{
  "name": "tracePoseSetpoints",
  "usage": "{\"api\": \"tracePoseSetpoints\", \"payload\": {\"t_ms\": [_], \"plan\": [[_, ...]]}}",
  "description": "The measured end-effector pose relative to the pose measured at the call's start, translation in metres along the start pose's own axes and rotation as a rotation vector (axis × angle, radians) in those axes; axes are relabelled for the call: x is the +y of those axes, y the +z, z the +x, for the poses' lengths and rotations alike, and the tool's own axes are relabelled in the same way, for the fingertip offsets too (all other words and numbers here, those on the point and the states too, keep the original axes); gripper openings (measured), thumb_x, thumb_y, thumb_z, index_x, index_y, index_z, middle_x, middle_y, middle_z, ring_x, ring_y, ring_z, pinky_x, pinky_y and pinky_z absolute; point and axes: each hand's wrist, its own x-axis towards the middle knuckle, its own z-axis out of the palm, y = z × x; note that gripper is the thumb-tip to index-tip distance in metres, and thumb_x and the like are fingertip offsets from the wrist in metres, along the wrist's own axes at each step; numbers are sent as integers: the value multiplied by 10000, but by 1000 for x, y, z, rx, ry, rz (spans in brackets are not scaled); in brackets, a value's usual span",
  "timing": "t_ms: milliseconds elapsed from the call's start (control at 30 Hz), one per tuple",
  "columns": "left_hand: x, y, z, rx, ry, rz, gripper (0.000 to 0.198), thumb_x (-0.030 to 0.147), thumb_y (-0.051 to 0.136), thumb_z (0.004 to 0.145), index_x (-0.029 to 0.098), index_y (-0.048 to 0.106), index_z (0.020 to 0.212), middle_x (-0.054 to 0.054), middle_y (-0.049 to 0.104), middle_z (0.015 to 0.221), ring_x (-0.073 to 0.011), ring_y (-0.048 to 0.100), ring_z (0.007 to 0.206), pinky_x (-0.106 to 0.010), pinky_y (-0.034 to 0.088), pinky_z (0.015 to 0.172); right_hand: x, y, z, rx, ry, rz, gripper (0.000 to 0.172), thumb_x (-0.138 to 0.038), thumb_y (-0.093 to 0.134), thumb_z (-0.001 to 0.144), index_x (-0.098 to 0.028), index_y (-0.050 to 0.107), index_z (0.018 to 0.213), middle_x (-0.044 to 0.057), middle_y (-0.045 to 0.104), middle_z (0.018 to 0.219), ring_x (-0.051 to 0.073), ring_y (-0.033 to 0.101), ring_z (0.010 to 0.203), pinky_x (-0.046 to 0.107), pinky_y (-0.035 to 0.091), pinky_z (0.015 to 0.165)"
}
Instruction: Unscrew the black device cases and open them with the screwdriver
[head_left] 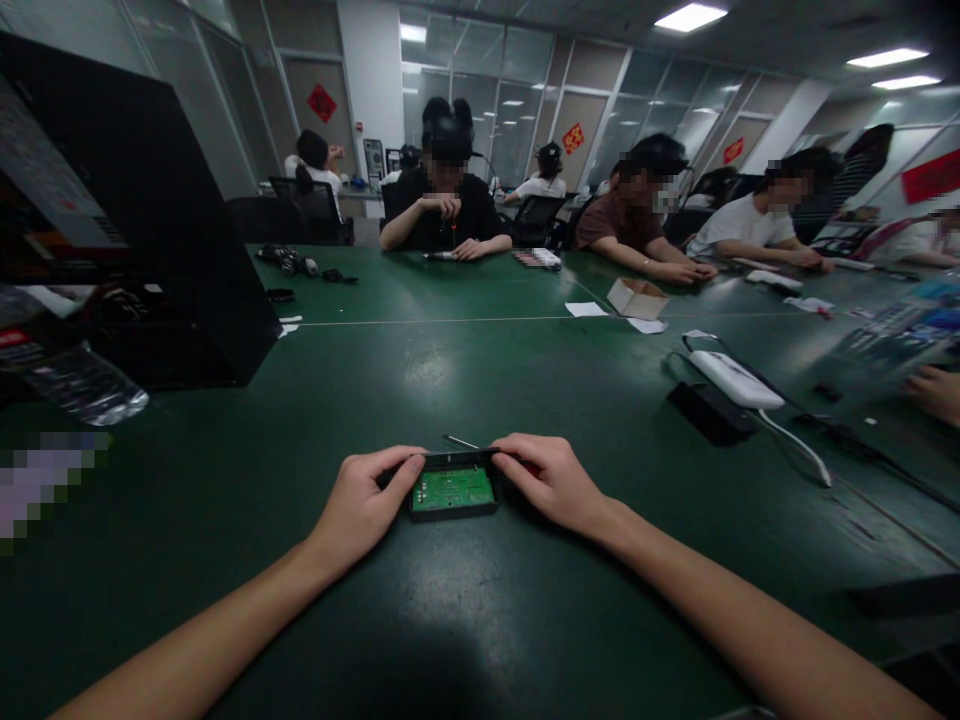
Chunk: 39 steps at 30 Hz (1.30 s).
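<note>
In the head view, a shallow black plastic case lies on the green table in front of me. Inside it shows a green circuit board. Along the case's far side is a thin black panel, seen nearly edge-on. My left hand is closed, pinching the panel's left end between thumb and fingers. At the right end, my right hand pinches the same panel. Whether the panel is joined to the case, I cannot tell. A thin metal shaft, like a screwdriver's, pokes out behind the panel.
A black computer case and a plastic bottle stand at left. To the right lie a white power strip, a black box and cables. A small cardboard box sits farther back. Several people sit across the table.
</note>
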Motion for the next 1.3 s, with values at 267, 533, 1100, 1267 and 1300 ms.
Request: {"api": "tracePoseSetpoints", "payload": {"t_ms": [267, 533, 1100, 1267, 1300], "plan": [[2, 1, 0, 4, -13, -48, 357, 399, 533, 988, 169, 806, 986, -62, 797, 917, -224, 730, 820, -285, 561, 744, 1, -2, 0, 6, -3, 8, 201, -257, 535, 999, -156, 708, 983, 48, 741, 846, 133, 677, 726, 250, 513, 675], [4, 1, 0, 9, -4, -52, 346, 387, 534, 986, 172, 804, 969, -52, 785, 873, -214, 714, 780, -279, 550, 740, 0, -2, 1, 5, -35, 1, 218, -279, 521, 1008, -158, 699, 969, 46, 721, 805, 130, 652, 686, 248, 502, 641], [5, 0, 4, -57, -47, -89, 421, 431, 493, 986, 154, 735, 781, -37, 730, 776, -200, 650, 721, -262, 507, 648, 1, -3, 0, -15, -37, -14, 235, -292, 504, 1016, -159, 695, 981, 47, 713, 807, 129, 642, 679, 246, 501, 626], [6, 0, 4, -54, -54, -101, 418, 430, 495, 982, 151, 749, 801, -47, 746, 807, -205, 657, 731, -271, 515, 657, 1, -2, 1, -15, -35, -15, 237, -298, 505, 1016, -161, 695, 983, 45, 716, 807, 128, 641, 674, 246, 499, 619], [5, 0, 4, -52, -52, -104, 408, 425, 496, 984, 155, 758, 827, -48, 753, 820, -209, 666, 746, -276, 522, 670, 1, -2, 1, -16, -34, -13, 236, -297, 505, 1016, -162, 695, 979, 45, 717, 808, 127, 639, 672, 245, 497, 616]]}}
